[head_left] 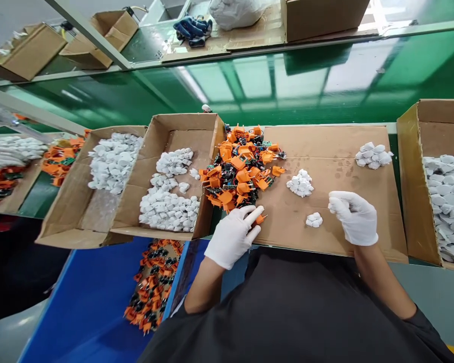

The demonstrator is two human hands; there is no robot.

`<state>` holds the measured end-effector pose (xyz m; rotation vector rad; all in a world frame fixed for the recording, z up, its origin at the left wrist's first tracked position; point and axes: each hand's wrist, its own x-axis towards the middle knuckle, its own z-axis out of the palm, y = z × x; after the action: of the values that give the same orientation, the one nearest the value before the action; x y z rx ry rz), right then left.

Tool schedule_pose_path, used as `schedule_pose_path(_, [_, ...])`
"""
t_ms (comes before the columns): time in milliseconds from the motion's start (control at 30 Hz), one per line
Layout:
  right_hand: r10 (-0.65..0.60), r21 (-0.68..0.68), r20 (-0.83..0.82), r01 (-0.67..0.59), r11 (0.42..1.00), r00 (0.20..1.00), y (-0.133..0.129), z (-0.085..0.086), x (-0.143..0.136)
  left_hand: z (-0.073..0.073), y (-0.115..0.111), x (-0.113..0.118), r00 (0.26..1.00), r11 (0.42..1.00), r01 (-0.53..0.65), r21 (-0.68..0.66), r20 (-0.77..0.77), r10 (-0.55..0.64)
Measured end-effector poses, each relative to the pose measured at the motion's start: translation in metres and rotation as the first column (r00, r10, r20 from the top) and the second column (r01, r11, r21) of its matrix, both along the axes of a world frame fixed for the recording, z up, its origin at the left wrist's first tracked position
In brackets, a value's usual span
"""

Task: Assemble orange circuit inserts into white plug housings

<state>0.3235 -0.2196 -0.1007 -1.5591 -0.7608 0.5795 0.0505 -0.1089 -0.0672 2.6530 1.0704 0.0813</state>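
My left hand [232, 237], in a white glove, lies at the front edge of the pile of orange plug housings with circuit boards [244, 171]. Its fingers are stretched out and apart, and one orange plug housing [260, 220] shows just under the fingertips. Over the cardboard sheet [336, 146], my gloved right hand [353, 217] is closed in a pinch; whatever sits in the fingertips is white on white and cannot be made out. Left of that hand are a small heap of white plastic pieces [314, 220] and a larger white heap [300, 183]. Another white heap [373, 155] lies farther back.
Cardboard boxes with white pieces stand at the left [202, 214] and at the right [408, 201]. Below left is a blue bin [94, 302] beside more orange parts [155, 287]. A shelf above carries blue gloves [192, 30]. Another person's gloved hand [2, 160] is at far left.
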Motion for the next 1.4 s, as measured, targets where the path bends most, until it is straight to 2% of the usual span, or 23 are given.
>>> schedule_pose_path(67, [0.013,-0.015,0.037,-0.013,1.0,0.999,-0.001,-0.002,0.002,-0.007,0.001,0.0,0.997,1.0,0.005,0.016,-0.077,-0.004])
schedule_pose_path(100, [0.041,-0.028,0.057,-0.039,0.999,0.998,-0.002,-0.004,0.002,-0.011,0.001,0.003,0.998,1.0,0.002,0.023,-0.064,0.0])
schedule_pose_path(233, [0.132,-0.065,0.106,-0.125,0.99,0.986,-0.002,-0.008,0.0,-0.023,0.003,0.024,0.983,1.0,0.01,0.008,0.181,-0.011])
schedule_pose_path(367, [0.111,-0.118,0.09,-0.1,0.988,0.99,-0.001,-0.01,-0.001,-0.025,0.004,0.042,0.952,0.986,0.153,-0.062,0.278,-0.13])
schedule_pose_path(433, [0.098,-0.163,0.073,-0.085,0.983,0.992,-0.001,-0.011,-0.001,-0.022,0.003,0.042,0.952,0.98,0.181,-0.084,0.265,-0.153])
schedule_pose_path(500, [0.109,-0.194,0.089,-0.09,0.977,0.99,-0.003,-0.01,0.0,-0.019,0.0,0.036,0.971,0.987,0.128,-0.099,0.214,-0.104])
schedule_pose_path(633, [0.172,-0.15,0.139,-0.151,0.977,0.975,-0.004,-0.005,0.001,-0.016,-0.003,0.024,0.999,0.995,-0.017,-0.095,0.035,0.02])
schedule_pose_path(733, [0.208,-0.109,0.274,-0.184,0.977,0.939,-0.002,0.001,-0.001,-0.02,-0.002,0.024,0.999,0.995,-0.053,-0.087,-0.001,0.053])
schedule_pose_path(800, [0.236,-0.087,0.383,-0.22,0.972,0.893,0.0,0.005,-0.004,-0.022,-0.001,0.028,0.996,0.993,-0.068,-0.101,0.048,0.073])
schedule_pose_path(900, [0.312,-0.034,0.452,-0.333,0.942,0.836,0.004,0.009,-0.016,-0.025,0.0,0.038,0.972,0.987,-0.044,-0.152,0.222,0.077])
schedule_pose_path(967, [0.359,-0.005,0.451,-0.4,0.917,0.817,0.007,0.01,-0.026,-0.025,-0.001,0.048,0.925,0.976,0.017,-0.215,0.374,0.066])
schedule_pose_path(1033, [0.365,0.011,0.459,-0.416,0.909,0.81,0.01,0.012,-0.035,-0.025,-0.002,0.06,0.857,0.95,0.092,-0.298,0.51,0.077])
schedule_pose_path(1100, [0.335,0.036,0.48,-0.4,0.916,0.811,0.013,0.013,-0.04,-0.025,-0.002,0.072,0.777,0.902,0.154,-0.404,0.614,0.143])
schedule_pose_path(1133, [0.308,0.059,0.487,-0.383,0.922,0.817,0.014,0.013,-0.041,-0.025,-0.002,0.077,0.729,0.855,0.187,-0.483,0.652,0.209])
schedule_pose_path(1167, [0.278,0.085,0.481,-0.36,0.929,0.831,0.014,0.014,-0.04,-0.026,-0.002,0.082,0.683,0.785,0.227,-0.576,0.669,0.293])
schedule_pose_path(1233, [0.223,0.127,0.421,-0.301,0.945,0.879,0.012,0.013,-0.038,-0.029,-0.001,0.089,0.621,0.583,0.311,-0.751,0.624,0.473])
schedule_pose_path(1267, [0.209,0.134,0.374,-0.276,0.952,0.903,0.011,0.013,-0.036,-0.031,-0.002,0.091,0.604,0.477,0.341,-0.81,0.577,0.549])
schedule_pose_path(1300, [0.206,0.131,0.327,-0.26,0.957,0.922,0.009,0.013,-0.034,-0.033,-0.002,0.093,0.589,0.395,0.357,-0.846,0.532,0.608])
schedule_pose_path(1333, [0.21,0.122,0.286,-0.253,0.96,0.935,0.007,0.012,-0.033,-0.035,-0.003,0.095,0.571,0.343,0.367,-0.865,0.5,0.651])
schedule_pose_path(1400, [0.23,0.098,0.238,-0.259,0.961,0.944,0.005,0.012,-0.03,-0.039,-0.007,0.097,0.518,0.301,0.391,-0.87,0.478,0.709])
